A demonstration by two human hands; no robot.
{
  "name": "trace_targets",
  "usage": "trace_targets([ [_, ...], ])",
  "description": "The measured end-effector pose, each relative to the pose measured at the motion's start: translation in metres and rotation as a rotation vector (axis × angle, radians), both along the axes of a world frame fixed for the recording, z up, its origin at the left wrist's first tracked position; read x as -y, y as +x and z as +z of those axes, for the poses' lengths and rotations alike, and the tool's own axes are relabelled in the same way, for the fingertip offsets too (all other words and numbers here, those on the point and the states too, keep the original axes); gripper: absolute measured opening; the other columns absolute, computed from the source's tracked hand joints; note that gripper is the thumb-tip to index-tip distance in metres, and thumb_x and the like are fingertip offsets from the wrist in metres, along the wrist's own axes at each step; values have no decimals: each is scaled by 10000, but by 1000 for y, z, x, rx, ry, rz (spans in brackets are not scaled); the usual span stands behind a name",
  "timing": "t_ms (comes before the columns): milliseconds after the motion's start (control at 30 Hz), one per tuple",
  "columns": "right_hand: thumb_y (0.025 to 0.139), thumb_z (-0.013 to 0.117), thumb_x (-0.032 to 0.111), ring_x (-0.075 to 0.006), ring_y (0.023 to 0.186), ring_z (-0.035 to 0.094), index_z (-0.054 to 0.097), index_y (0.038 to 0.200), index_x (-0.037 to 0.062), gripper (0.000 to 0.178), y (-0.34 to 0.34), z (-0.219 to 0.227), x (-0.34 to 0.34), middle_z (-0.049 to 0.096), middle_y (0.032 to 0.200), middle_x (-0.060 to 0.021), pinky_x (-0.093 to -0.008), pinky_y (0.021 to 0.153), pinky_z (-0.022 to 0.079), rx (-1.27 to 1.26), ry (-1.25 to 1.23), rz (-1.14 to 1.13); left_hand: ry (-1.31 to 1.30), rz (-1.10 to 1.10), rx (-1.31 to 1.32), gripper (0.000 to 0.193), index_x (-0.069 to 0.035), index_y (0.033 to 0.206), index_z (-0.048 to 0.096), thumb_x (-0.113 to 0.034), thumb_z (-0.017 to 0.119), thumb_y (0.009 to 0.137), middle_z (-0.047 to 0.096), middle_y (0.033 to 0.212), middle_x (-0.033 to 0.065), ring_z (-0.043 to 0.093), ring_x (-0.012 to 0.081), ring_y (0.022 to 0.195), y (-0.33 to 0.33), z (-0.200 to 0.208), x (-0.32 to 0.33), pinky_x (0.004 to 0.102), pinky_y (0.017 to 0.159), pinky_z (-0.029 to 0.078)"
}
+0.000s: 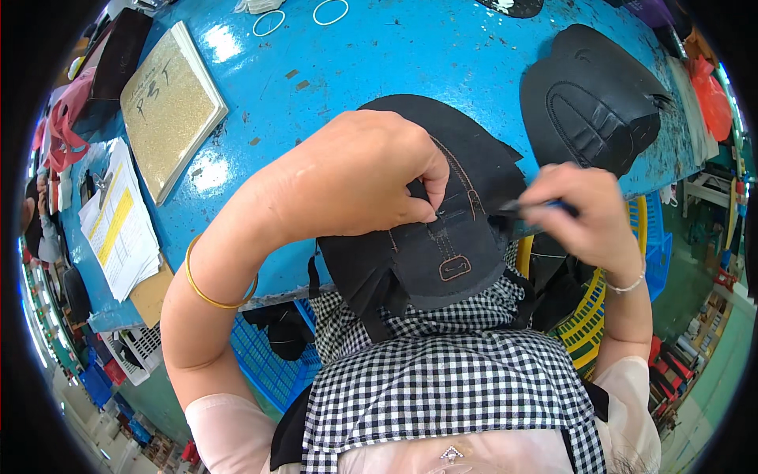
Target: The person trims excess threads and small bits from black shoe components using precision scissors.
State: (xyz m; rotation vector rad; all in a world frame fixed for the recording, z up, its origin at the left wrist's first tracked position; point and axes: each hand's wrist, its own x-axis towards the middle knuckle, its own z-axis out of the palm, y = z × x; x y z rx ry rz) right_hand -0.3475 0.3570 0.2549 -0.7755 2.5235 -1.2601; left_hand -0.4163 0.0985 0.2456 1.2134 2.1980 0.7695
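A black leather-like shoe upper [422, 272] with brown decorative stitching lies over the table's near edge and the lap. My left hand [367, 174] rests on top of it, thumb and fingers pinched at the middle of the upper. Whether a thread is also in that pinch cannot be seen. Just right of it, my right hand [580, 209] is closed around a slim dark tool with a bit of blue [512, 208]. The tool's tip is at the upper's right side; motion blur hides its exact kind. A second black upper [596, 110] lies at the far right.
Left on the blue table [276, 103] are a glittery gold notebook [166, 110] and loose papers [122, 237]. Two pale rings [330, 12] lie at the back. Below the edge stand a yellow basket [584, 320] and a blue basket [264, 351] with black pieces.
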Motion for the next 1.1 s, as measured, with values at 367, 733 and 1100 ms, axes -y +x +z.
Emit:
trace_targets([
  [367, 793, 677, 152, -210, 584, 582, 533, 818, 129, 149, -27, -11, 25, 506, 648, -28, -339, 459, 425, -107, 180, 475, -4, 41, -78, 168, -49, 825, 686, -199, 733, 766, 644, 730, 119, 621, 278, 659, -12, 3, 10, 360, 604, 471],
  [733, 830, 657, 231, -231, 639, 621, 534, 842, 114, 170, -29, -14, 44, 564, 680, -27, -346, 511, 459, -366, 348, 156, -25, 53, -85, 136, -24, 844, 671, -140, 676, 775, 632, 738, 143, 600, 320, 682, -13, 5, 12, 380, 621, 471],
  [1100, 868, 648, 327, -273, 673, 636, 572, 878, 91, 248, -31, -6, 49, 645, 729, -78, -375, 558, 475, -213, 383, 66, 28, 24, 30, 101, -14, 874, 587, -89, 619, 816, 587, 738, 143, 569, 275, 659, -16, 1, 18, 357, 608, 447],
])
